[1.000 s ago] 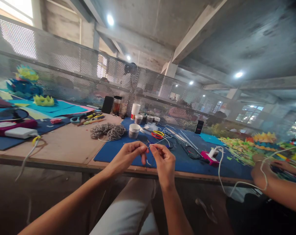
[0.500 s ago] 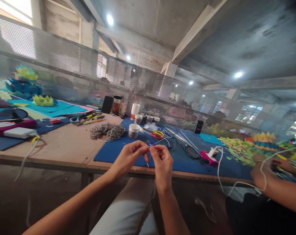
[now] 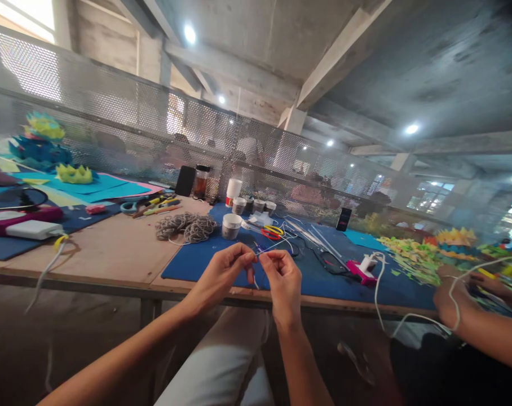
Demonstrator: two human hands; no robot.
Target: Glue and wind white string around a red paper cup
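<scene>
My left hand and my right hand meet above the front edge of a blue mat. Thumb and fingertips of each are pinched on a thin, pale strand that spans the small gap between them; its exact kind is too small to tell. A short light end hangs below the fingers. Just behind the hands lie scissors with red and yellow handles and white cord. A paper cup stands behind my left hand, beside a bundle of grey cord.
A pink power strip with a white plug sits to the right, its cable looping off the edge. Another person's arm reaches in at the far right near green paper scraps. Pliers lie at the left; a perforated screen stands behind.
My right hand has shifted very slightly right, its fingers still pinched. The other person's hands at the far right have moved a little.
</scene>
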